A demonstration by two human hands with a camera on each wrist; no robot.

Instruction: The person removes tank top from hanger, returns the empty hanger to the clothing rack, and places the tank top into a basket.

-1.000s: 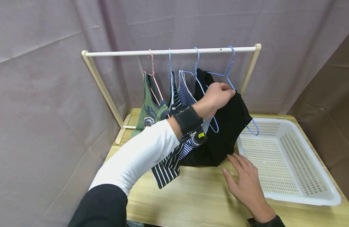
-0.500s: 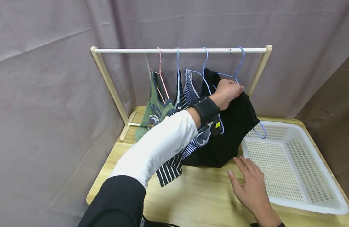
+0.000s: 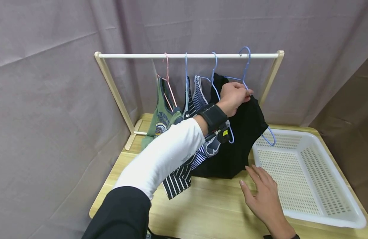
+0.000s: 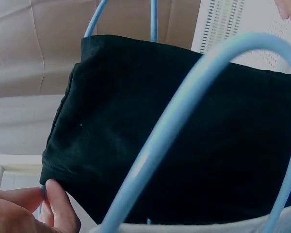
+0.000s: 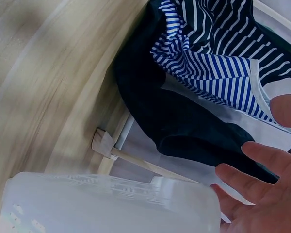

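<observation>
My left hand (image 3: 235,97) pinches a blue clothes hanger (image 3: 244,78) at the top edge of a black garment (image 3: 240,142). In the left wrist view, thumb and fingers (image 4: 58,206) meet on the blue hanger at the garment's corner. The hanger's hook loops over the rail (image 3: 124,56), its top standing a little above it. A bare end of this hanger sticks out at the garment's right. My right hand (image 3: 263,196) has its fingers spread, just below the garment's lower edge and left of the basket (image 3: 348,179); it holds nothing.
Left along the rail hang a green tank top (image 3: 155,119) on a pink hanger, a black-and-white striped garment (image 3: 178,181) and a blue-and-white striped one (image 3: 199,94). The wooden rack post (image 3: 270,78) stands right of the black garment, above the wooden tabletop (image 3: 202,205).
The head view shifted. In the last half second the held hanger's hook rose slightly above the rail and moved a little left with my left hand. My right hand stayed nearly still.
</observation>
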